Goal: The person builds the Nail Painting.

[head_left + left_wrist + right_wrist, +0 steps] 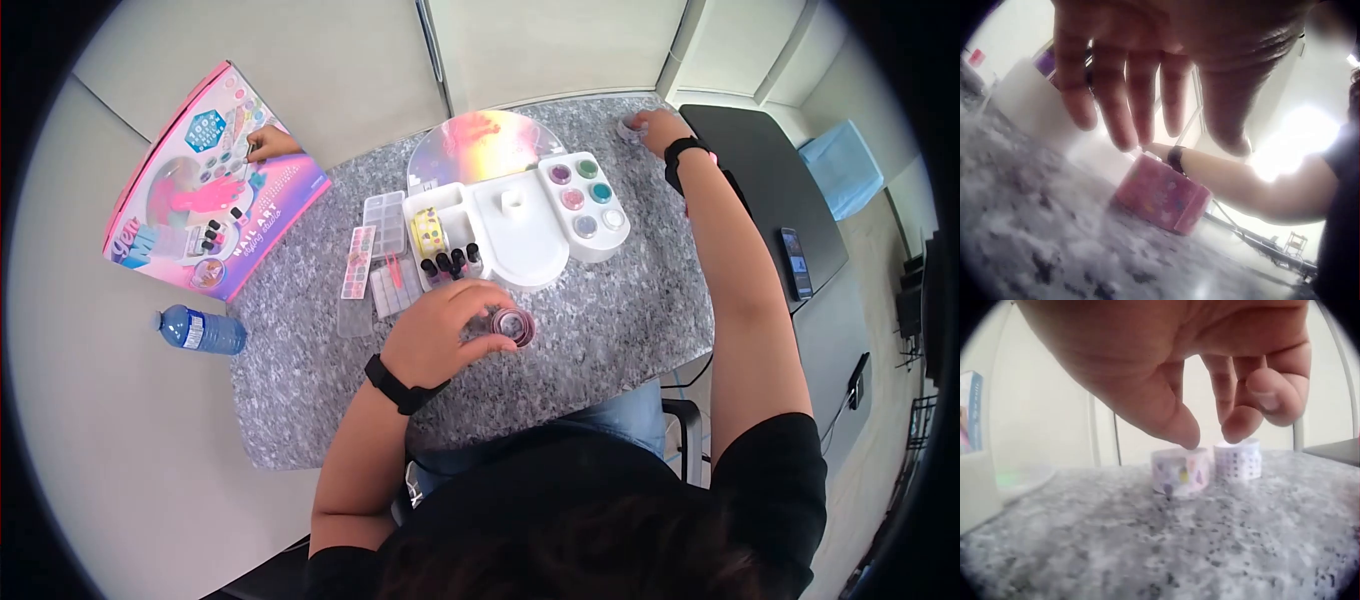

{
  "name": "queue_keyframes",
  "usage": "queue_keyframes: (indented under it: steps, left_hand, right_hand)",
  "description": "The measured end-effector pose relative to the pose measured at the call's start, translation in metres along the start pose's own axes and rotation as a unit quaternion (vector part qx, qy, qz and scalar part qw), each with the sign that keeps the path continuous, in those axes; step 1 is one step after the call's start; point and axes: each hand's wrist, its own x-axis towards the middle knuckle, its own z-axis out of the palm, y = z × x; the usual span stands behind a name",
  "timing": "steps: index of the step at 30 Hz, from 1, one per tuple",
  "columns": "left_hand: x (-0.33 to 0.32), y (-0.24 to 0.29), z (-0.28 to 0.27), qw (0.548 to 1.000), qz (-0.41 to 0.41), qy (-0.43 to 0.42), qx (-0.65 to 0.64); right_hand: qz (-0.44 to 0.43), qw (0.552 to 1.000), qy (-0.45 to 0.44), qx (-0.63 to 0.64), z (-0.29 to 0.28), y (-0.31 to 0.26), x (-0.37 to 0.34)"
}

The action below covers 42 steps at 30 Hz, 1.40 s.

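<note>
My left hand (443,327) reaches around a pink patterned roll (514,327) near the table's front, thumb and fingers parted on either side. In the left wrist view its fingers (1124,129) hang just above and behind the pink roll (1163,195); whether they touch it I cannot tell. At the far right corner is my right hand (662,130), over small pale rolls (630,130). In the right wrist view two white patterned rolls (1180,472) (1238,460) stand side by side, the thumb and fingers bent loosely just above them, with no grip visible.
A white tray (530,262) holds a yellow roll (428,232) and dark-capped bottles (458,262). Beside it lie a palette of coloured pots (587,250) and clear cases (384,222). A printed box (215,190) and a water bottle (203,331) are at left, a phone (795,263) at right.
</note>
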Motion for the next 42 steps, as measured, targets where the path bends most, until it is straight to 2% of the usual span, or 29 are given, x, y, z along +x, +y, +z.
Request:
queue_keyframes:
  steps: [5,7,9,11,13,17,19,21,22,24,28,31,33,35,37,39,42]
  left_hand:
    - [0.001,-0.003,-0.001,1.000,0.010,0.008,-0.015]
    - [0.000,-0.003,0.000,1.000,0.012,0.011,-0.019]
    - [0.000,-0.003,0.001,1.000,0.015,0.001,0.011]
    - [0.000,-0.001,0.001,0.999,0.024,-0.009,0.021]
    - [0.000,-0.001,0.002,0.999,0.031,-0.016,0.031]
    - [-0.001,-0.009,0.008,0.999,0.039,-0.023,0.028]
    - [-0.002,-0.009,0.009,0.999,0.047,-0.019,0.016]
    - [-0.002,-0.001,0.007,0.999,-0.004,-0.039,-0.028]
    - [-0.002,0.000,0.008,0.999,-0.004,-0.041,-0.030]
    - [0.000,0.001,0.008,0.999,0.027,-0.035,0.004]
    - [0.000,0.006,0.011,0.998,0.055,-0.010,-0.006]
    - [0.001,0.017,0.013,0.996,0.085,-0.001,0.007]
    - [0.002,0.018,0.017,0.991,0.132,0.007,-0.020]
    - [0.002,0.021,0.014,0.992,0.123,0.006,-0.017]
    - [0.003,0.021,0.007,0.987,0.137,-0.003,0.085]
    - [0.002,0.018,0.000,0.985,0.132,0.008,0.109]
    - [0.000,0.018,-0.007,0.983,0.121,0.027,0.138]
  right_hand:
    - [0.027,1.000,0.014,0.001,-0.006,-0.018,-0.017]
    - [-0.021,0.999,0.022,-0.028,-0.020,-0.029,-0.038]
    - [-0.062,0.995,0.076,0.026,-0.042,-0.045,-0.077]
    - [-0.149,0.974,0.158,0.069,-0.059,-0.065,-0.140]
    - [-0.235,0.947,0.164,0.141,-0.071,-0.092,-0.206]
    - [-0.250,0.941,0.083,0.210,-0.057,-0.129,-0.301]
    - [-0.262,0.940,0.099,0.194,-0.034,-0.135,-0.321]
    - [-0.272,0.939,0.114,0.177,-0.017,-0.135,-0.328]
    - [-0.273,0.943,0.101,0.161,-0.012,-0.134,-0.330]
    - [-0.271,0.949,0.085,0.140,-0.006,-0.136,-0.335]
    - [-0.255,0.950,0.080,0.164,-0.018,-0.147,-0.341]
    - [-0.280,0.932,0.094,0.211,-0.027,-0.159,-0.342]
    - [-0.336,0.902,0.094,0.254,-0.031,-0.168,-0.342]
    - [-0.353,0.891,0.101,0.265,-0.032,-0.178,-0.343]
    - [-0.365,0.882,0.112,0.276,-0.030,-0.182,-0.341]
    - [-0.366,0.895,0.148,0.206,-0.027,-0.183,-0.337]
    - [-0.361,0.904,0.124,0.193,-0.025,-0.182,-0.334]
